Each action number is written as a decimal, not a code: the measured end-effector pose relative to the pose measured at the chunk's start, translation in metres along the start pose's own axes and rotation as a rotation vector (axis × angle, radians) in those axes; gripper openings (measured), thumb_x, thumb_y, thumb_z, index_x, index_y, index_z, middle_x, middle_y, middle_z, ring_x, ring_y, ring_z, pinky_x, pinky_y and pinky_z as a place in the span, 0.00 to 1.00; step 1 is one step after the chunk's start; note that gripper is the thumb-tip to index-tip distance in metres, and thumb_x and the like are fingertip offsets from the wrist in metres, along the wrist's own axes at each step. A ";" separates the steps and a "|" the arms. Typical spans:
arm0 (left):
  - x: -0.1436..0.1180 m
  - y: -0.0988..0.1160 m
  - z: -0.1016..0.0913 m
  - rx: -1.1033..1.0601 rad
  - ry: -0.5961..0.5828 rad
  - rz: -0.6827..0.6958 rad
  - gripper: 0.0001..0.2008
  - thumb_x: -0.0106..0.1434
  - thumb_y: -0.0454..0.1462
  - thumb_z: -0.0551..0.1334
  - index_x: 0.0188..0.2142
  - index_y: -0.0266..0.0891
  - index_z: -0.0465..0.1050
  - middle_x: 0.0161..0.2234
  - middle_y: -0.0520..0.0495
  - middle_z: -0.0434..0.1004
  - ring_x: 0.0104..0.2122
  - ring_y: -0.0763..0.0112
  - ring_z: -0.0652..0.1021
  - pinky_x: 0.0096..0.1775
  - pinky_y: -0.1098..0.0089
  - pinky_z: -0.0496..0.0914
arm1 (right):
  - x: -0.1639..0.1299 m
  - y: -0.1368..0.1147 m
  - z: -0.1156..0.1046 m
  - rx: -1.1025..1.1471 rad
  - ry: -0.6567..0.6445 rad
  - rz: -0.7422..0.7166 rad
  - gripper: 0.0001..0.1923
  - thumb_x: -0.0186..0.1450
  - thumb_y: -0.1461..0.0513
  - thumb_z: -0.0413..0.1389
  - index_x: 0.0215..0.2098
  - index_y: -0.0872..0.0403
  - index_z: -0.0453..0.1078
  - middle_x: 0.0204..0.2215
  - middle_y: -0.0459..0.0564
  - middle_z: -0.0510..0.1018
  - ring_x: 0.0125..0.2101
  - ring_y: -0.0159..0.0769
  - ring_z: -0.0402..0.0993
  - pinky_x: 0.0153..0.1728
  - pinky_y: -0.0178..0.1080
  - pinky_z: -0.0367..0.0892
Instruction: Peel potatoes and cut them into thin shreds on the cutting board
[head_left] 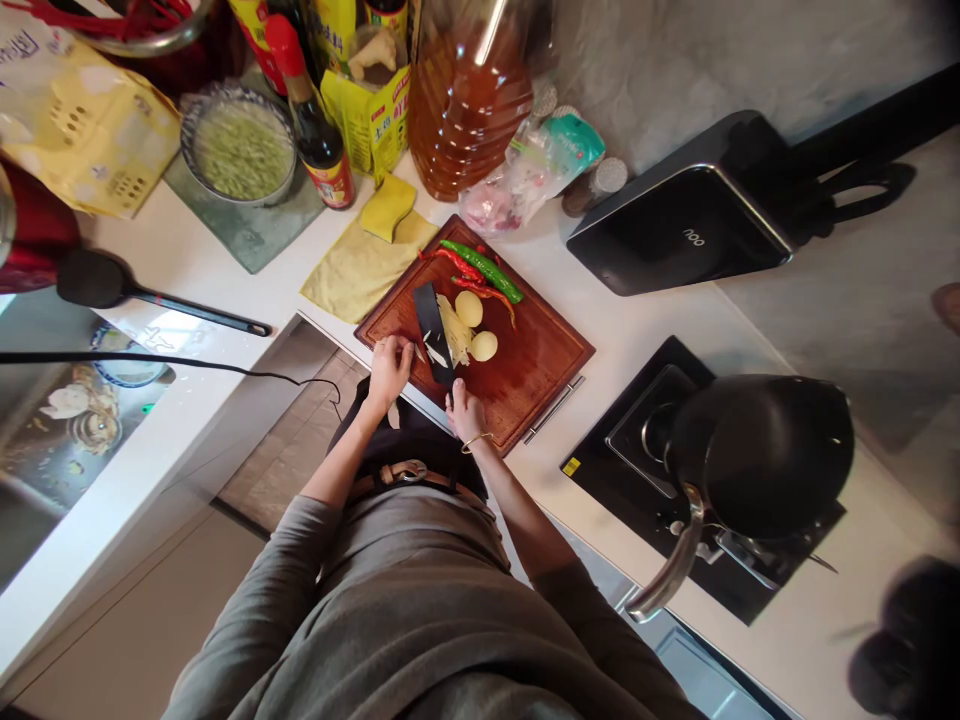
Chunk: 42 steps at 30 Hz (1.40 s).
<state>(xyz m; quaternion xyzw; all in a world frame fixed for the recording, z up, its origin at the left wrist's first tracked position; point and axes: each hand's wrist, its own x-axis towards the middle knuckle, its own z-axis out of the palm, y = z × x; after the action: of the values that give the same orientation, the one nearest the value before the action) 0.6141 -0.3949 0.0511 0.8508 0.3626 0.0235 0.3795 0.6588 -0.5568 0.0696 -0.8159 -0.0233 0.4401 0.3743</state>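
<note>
My right hand (465, 410) is wrapped round the handle of a dark-bladed kitchen knife (433, 325), which lies across the wooden cutting board (536, 365). My left hand (391, 368) is at the board's near left edge, its fingers bent together; what they hold, if anything, is too small to make out. Pale shreds stick to the blade. Right beside the knife lie a pile of thinly cut potato (455, 330) and two peeled, rounded potato pieces (484, 346). Behind them are a green chili pepper (484, 270) and several red chili peppers (466, 266).
A black wok (765, 450) stands on the cooktop (622, 440) at right, its handle toward me. Behind the board are a knife block (682, 225), a large oil jug (465, 100) and a sauce bottle (319, 130). At left are a bowl (238, 150), a spatula (187, 312) and the sink (37, 420).
</note>
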 end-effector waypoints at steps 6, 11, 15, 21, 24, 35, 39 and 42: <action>-0.006 0.027 0.002 0.209 -0.082 0.464 0.27 0.67 0.45 0.46 0.63 0.37 0.50 0.65 0.38 0.50 0.64 0.60 0.52 0.62 0.55 0.42 | -0.007 -0.019 -0.013 0.308 -0.124 0.106 0.32 0.61 0.36 0.28 0.18 0.49 0.51 0.09 0.39 0.52 0.08 0.27 0.50 0.11 0.32 0.51; -0.002 0.021 0.020 0.319 -0.236 0.695 0.30 0.67 0.47 0.46 0.64 0.35 0.48 0.66 0.36 0.45 0.65 0.58 0.49 0.62 0.52 0.36 | -0.006 -0.025 -0.025 0.493 -0.093 0.164 0.31 0.60 0.35 0.32 0.20 0.50 0.53 0.08 0.37 0.53 0.07 0.25 0.48 0.10 0.32 0.49; -0.005 0.010 0.027 0.429 -0.291 0.722 0.32 0.67 0.48 0.43 0.65 0.32 0.45 0.66 0.36 0.45 0.65 0.60 0.49 0.63 0.51 0.35 | -0.004 -0.030 -0.033 0.563 -0.061 0.160 0.31 0.60 0.35 0.35 0.21 0.51 0.55 0.08 0.37 0.54 0.07 0.24 0.48 0.09 0.30 0.48; 0.000 0.001 0.020 0.469 -0.207 0.556 0.32 0.67 0.47 0.42 0.66 0.31 0.41 0.66 0.36 0.46 0.66 0.58 0.47 0.62 0.49 0.37 | -0.006 -0.028 -0.042 0.531 -0.023 0.093 0.32 0.57 0.33 0.37 0.21 0.51 0.55 0.08 0.37 0.54 0.07 0.24 0.49 0.07 0.30 0.48; 0.003 -0.002 0.005 0.399 -0.030 0.438 0.30 0.68 0.44 0.43 0.65 0.30 0.44 0.65 0.32 0.46 0.65 0.55 0.47 0.61 0.48 0.42 | -0.008 -0.024 -0.044 0.384 0.037 0.015 0.31 0.58 0.34 0.40 0.21 0.51 0.57 0.09 0.38 0.55 0.07 0.24 0.51 0.07 0.30 0.46; 0.002 0.017 0.009 0.331 -0.042 0.724 0.12 0.67 0.39 0.52 0.37 0.38 0.73 0.39 0.43 0.76 0.40 0.64 0.73 0.43 0.64 0.65 | 0.000 -0.035 -0.028 0.486 -0.025 -0.025 0.31 0.59 0.35 0.37 0.21 0.51 0.55 0.09 0.37 0.55 0.08 0.23 0.50 0.08 0.30 0.48; 0.007 0.008 0.004 0.354 -0.089 0.728 0.11 0.67 0.36 0.52 0.39 0.39 0.73 0.40 0.45 0.77 0.43 0.63 0.73 0.44 0.63 0.64 | -0.002 -0.039 -0.033 0.502 -0.014 -0.011 0.31 0.59 0.34 0.37 0.21 0.51 0.55 0.10 0.38 0.55 0.08 0.24 0.50 0.08 0.30 0.49; 0.006 0.004 -0.012 0.303 -0.044 0.668 0.10 0.66 0.36 0.53 0.40 0.40 0.72 0.41 0.44 0.77 0.43 0.64 0.72 0.44 0.63 0.64 | -0.002 -0.037 -0.037 0.350 0.031 -0.040 0.31 0.61 0.36 0.34 0.22 0.50 0.58 0.10 0.40 0.58 0.09 0.26 0.53 0.10 0.32 0.50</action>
<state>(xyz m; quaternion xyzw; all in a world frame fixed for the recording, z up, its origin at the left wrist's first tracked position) 0.6172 -0.3853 0.0607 0.9692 0.0561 0.0739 0.2283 0.6953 -0.5526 0.1070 -0.7444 0.0432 0.4170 0.5198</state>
